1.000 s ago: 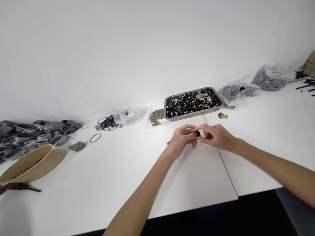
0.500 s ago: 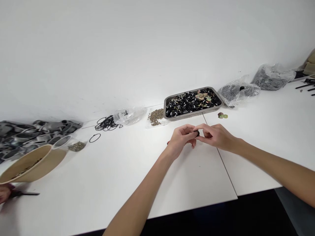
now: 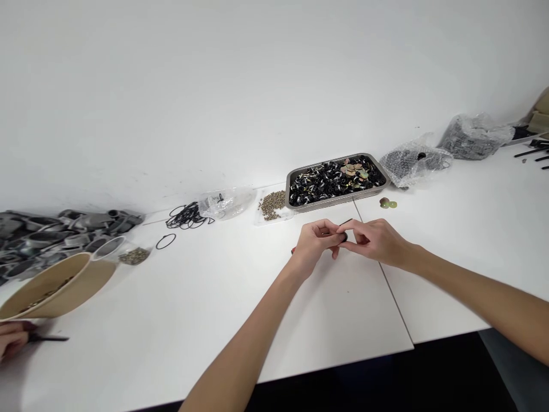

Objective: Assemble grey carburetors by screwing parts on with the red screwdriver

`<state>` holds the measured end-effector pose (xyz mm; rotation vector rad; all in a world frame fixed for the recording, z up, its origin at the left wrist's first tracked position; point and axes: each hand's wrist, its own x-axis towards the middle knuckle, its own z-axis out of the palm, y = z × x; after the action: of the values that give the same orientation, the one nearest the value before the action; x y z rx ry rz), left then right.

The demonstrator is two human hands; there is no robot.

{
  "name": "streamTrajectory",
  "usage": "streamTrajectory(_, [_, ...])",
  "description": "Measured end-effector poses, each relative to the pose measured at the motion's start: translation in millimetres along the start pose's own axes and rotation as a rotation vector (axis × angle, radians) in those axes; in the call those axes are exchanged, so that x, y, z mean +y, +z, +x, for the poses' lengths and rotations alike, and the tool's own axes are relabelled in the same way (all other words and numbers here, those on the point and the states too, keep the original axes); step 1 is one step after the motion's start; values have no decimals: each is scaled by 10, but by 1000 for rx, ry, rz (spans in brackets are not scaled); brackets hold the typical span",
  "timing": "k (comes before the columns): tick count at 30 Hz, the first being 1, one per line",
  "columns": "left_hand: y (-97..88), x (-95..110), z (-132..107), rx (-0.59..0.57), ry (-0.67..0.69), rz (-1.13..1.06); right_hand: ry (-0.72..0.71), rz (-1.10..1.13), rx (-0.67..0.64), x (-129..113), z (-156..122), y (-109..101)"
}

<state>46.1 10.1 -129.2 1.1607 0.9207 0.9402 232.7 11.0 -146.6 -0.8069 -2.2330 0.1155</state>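
Note:
My left hand [image 3: 314, 245] and my right hand [image 3: 376, 240] meet above the white table [image 3: 193, 309], fingers pinched together on a small black part [image 3: 343, 236] between them. A thin dark piece sticks out just above the fingertips. Something red [image 3: 293, 250] peeks out under my left wrist. Behind the hands stands a metal tray [image 3: 295, 173] full of small black parts with a few coloured discs on top.
Brass bits [image 3: 273, 203] lie left of the tray, then black rubber rings [image 3: 185, 216] and a plastic bag [image 3: 227, 201]. Grey metal housings [image 3: 51, 232] and a paper bowl [image 3: 64, 286] sit far left, where another person's hand [image 3: 12, 339] holds a dark tool. Bags of dark parts [image 3: 414, 160] lie right.
My hands stay together, fingers turning slightly on the black part. The other person's hand at the far left has drawn back toward the frame edge with its tool.

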Motion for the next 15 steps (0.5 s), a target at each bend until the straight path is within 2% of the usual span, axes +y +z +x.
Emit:
streamTrajectory(8, [13, 26, 6, 14, -20, 35, 9, -123, 85, -66, 31, -9])
streamTrajectory(15, [14, 62, -1, 1, -29, -9, 2, -99, 118, -36, 28, -12])
